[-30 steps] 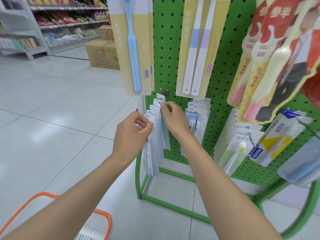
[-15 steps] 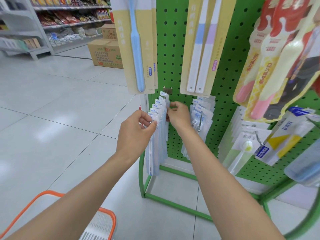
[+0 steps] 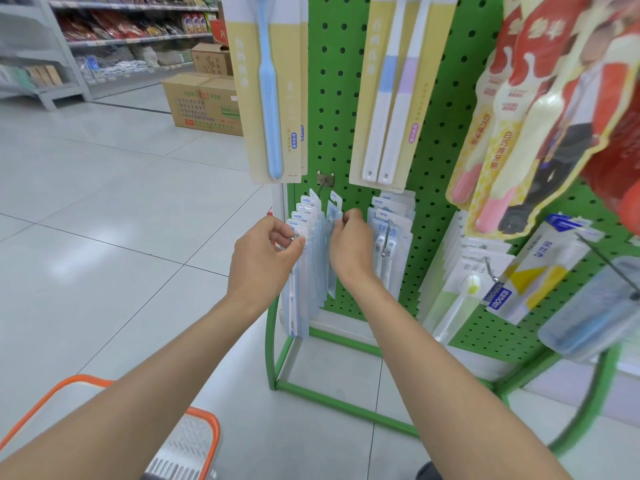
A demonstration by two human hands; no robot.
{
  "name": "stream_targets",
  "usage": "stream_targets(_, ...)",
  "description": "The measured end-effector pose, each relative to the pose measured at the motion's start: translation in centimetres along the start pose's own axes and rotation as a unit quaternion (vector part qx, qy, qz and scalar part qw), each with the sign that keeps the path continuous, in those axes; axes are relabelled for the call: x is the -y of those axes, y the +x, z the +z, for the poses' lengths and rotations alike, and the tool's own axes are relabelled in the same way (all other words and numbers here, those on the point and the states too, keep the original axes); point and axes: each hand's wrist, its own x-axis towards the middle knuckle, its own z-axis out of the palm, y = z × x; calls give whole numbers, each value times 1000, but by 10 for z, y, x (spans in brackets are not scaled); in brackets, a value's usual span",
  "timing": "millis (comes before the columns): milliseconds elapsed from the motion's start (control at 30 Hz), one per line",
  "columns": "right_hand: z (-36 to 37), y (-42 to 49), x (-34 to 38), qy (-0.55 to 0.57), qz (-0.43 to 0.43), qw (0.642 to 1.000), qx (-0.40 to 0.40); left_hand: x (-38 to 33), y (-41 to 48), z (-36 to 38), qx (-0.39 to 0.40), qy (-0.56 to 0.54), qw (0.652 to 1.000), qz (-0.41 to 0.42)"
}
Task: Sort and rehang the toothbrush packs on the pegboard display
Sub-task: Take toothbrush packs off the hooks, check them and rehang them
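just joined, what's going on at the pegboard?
A person is working a low peg on the green pegboard. The left hand pinches the front of the row of toothbrush packs at the peg's tip. The right hand pinches a single pack set apart behind that row; whether it is on the peg is unclear. An orange basket sits on the floor.

Orange-rimmed basket (image 3: 78, 378) lower left; cardboard boxes (image 3: 204, 102) on tiled floor (image 3: 104, 209); stocked shelves (image 3: 114, 39) behind.

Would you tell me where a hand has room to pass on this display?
Bare pegboard between the blue brush card and the twin brush card. Below, left hand, right hand and clear packs crowd it; red packs crowd the right.
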Motion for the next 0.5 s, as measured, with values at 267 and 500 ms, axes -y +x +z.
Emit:
stream_targets(267,-25,-57,-21,-62,8,996,69,5,-19,1,30,-1,994,-105)
stream_targets(500,-64,-101,-22,-51,-14,986,157,1,-57,2,201,-39,965,-162)
